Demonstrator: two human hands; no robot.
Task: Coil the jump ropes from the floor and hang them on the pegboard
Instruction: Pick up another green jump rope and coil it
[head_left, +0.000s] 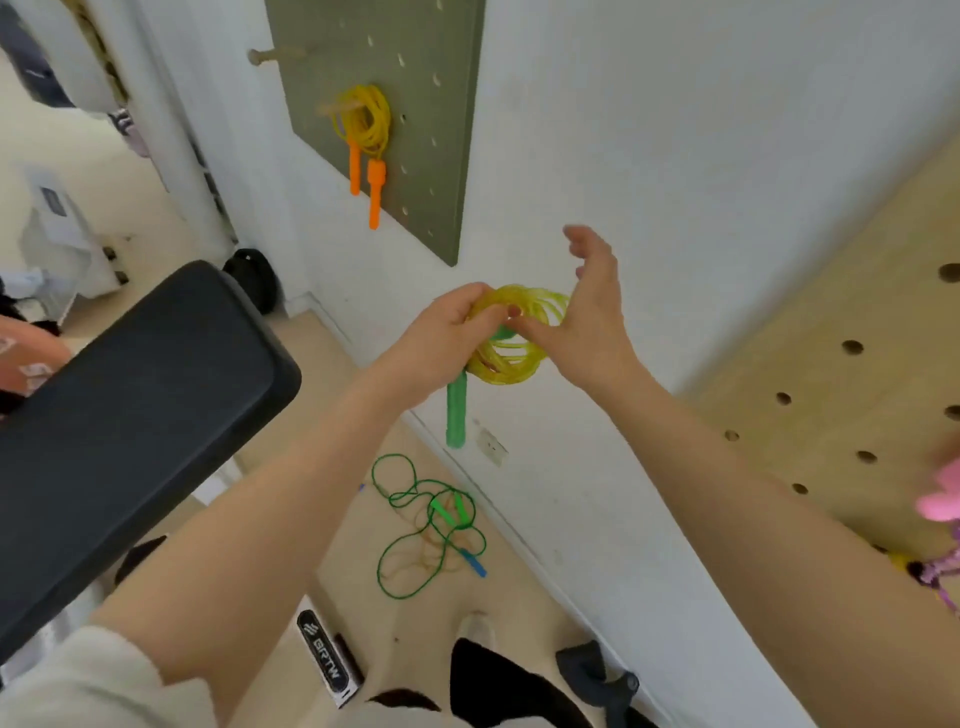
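Both hands meet in mid-air in front of the white wall (675, 156), working a coiled yellow-green jump rope (511, 358). The left hand (441, 338) is closed around the left side of the coil, fingers pinching the loops, while a green handle (457, 410) hangs straight down below it. The right hand (587, 322) is spread open, palm against the right side of the coil with its fingers splayed upward and gripping nothing. Up and to the left, a grey-green pegboard (415, 130) is fixed to the wall; a coiled yellow rope with orange handles (366, 140) already hangs from one wooden peg (337, 107), and a bare peg (275, 53) juts out above it. Free wall lies between the hands and the pegboard's lower edge. On the floor (519, 587) near the skirting, a loose green rope (415, 525) lies tangled with a thinner pale cord, a blue handle (472, 564) showing at its lower side. A dark padded bench (130, 415) crowds the left, its rounded corner close to the left forearm. A pale wooden pegboard panel (831, 374) fills the right edge. At the bottom, a black-and-white box (327, 657) bears lettering that seems to read "BRTW", though it is turned sideways and hard to be sure of.
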